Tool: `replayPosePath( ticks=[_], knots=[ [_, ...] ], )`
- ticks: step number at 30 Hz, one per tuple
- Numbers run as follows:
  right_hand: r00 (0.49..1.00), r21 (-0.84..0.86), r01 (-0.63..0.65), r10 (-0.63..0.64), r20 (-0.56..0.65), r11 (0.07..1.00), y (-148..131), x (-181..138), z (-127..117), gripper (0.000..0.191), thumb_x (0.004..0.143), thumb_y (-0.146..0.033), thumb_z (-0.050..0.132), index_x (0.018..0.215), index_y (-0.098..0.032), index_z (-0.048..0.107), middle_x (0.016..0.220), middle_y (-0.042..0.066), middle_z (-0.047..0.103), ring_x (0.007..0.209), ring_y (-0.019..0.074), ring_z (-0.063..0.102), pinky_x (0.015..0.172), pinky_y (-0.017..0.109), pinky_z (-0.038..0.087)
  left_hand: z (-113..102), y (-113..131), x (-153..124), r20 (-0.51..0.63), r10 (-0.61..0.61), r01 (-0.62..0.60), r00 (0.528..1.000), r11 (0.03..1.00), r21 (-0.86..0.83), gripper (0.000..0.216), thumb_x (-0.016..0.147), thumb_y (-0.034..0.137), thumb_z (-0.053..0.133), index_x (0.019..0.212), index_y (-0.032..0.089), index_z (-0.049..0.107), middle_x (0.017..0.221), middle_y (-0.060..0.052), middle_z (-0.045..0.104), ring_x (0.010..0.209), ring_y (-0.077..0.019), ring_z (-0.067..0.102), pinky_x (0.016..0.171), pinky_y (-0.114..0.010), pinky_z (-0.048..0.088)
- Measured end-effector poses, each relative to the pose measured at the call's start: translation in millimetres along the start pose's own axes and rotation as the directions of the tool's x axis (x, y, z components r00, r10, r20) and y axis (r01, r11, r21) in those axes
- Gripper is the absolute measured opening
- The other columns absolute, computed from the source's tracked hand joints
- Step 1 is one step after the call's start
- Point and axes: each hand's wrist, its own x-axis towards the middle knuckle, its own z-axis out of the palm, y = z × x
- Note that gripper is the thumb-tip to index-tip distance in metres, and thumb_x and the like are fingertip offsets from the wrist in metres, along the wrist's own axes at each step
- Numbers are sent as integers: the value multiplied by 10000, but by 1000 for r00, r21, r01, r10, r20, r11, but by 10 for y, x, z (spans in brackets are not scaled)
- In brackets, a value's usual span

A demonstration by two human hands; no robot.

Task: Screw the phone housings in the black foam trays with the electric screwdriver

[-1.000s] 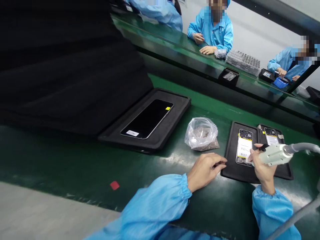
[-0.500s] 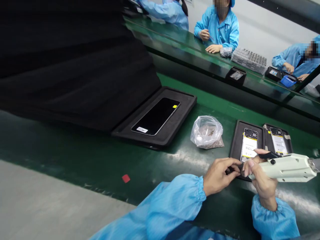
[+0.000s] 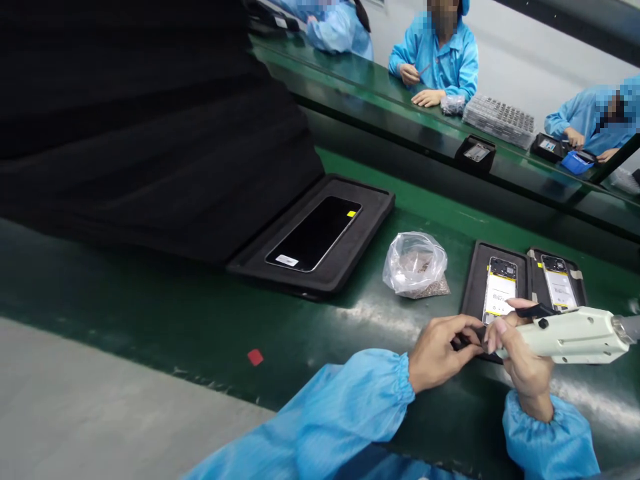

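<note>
My right hand (image 3: 525, 360) is wrapped round a pale electric screwdriver (image 3: 575, 337), held nearly level with its cable end to the right. At the screwdriver's dark nose, my left hand (image 3: 443, 352) is closed in a pinch; what its fingertips hold is hidden. Just beyond both hands lies an opened phone (image 3: 501, 285) with its white battery showing, in a black tray (image 3: 473, 273). A second opened phone (image 3: 559, 283) rests in another black tray (image 3: 580, 283) to the right. The hands cover the near end of the first phone.
A clear bag of small metal parts (image 3: 417, 267) stands left of the trays. Farther left, a phone with a dark screen (image 3: 315, 233) lies in a larger black tray (image 3: 377, 207) beside a black curtain (image 3: 150, 133). Co-workers sit across the green bench (image 3: 350, 333).
My hands keep the same grip and place. The view has shifted slightly. At the top left, a co-worker's arm has moved, and a small black tray on the far line has slid slightly right.
</note>
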Motion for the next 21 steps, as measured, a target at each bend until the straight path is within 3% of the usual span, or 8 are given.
replayPosePath(
  ticks=[4, 7, 9, 14, 21],
  knots=[
    [997, -76, -65, 63, -39, 995, -28, 20, -72, 303, 891, -263, 616, 1156, -215, 478, 562, -74, 565, 506, 146, 579, 550, 311, 503, -295, -54, -28, 11, -76, 75, 997, 992, 101, 329, 700, 253, 771, 1006, 171, 681, 842, -16, 707, 711, -140, 638, 598, -204, 482],
    [992, -65, -68, 61, -108, 996, -7, 142, -191, 301, 862, -261, 654, 1113, -182, 507, 538, -74, 544, 491, 147, 563, 545, 319, 489, -574, -121, -57, -24, -180, 179, 983, 930, 322, 94, 815, 240, 640, 846, 170, 695, 798, -19, 699, 684, -143, 625, 611, -221, 472],
    [989, -59, -51, 42, -139, 997, 30, 260, -264, 305, 836, -253, 683, 1078, -162, 521, 524, -74, 541, 464, 144, 551, 524, 315, 479, -664, -142, -53, -4, -203, 184, 979, 877, 443, 117, 849, 206, 583, 817, 176, 692, 810, -17, 702, 725, -154, 632, 683, -241, 475],
    [970, -108, 2, -28, -241, 994, 116, 488, -334, 359, 750, -275, 751, 1010, -144, 540, 487, -72, 552, 406, 143, 538, 455, 286, 464, -557, -103, 70, 100, -246, 140, 964, 790, 597, 107, 830, 263, 657, 903, 190, 683, 902, -30, 684, 855, -199, 644, 731, -269, 451],
    [951, -171, -11, -42, -306, 985, 205, 535, -345, 363, 717, -279, 747, 983, -153, 535, 459, -77, 556, 375, 126, 500, 449, 266, 450, -483, -67, 156, 175, -289, 91, 941, 716, 692, 131, 890, 245, 570, 806, 194, 656, 903, -17, 662, 866, -201, 634, 691, -277, 417]
  ],
)
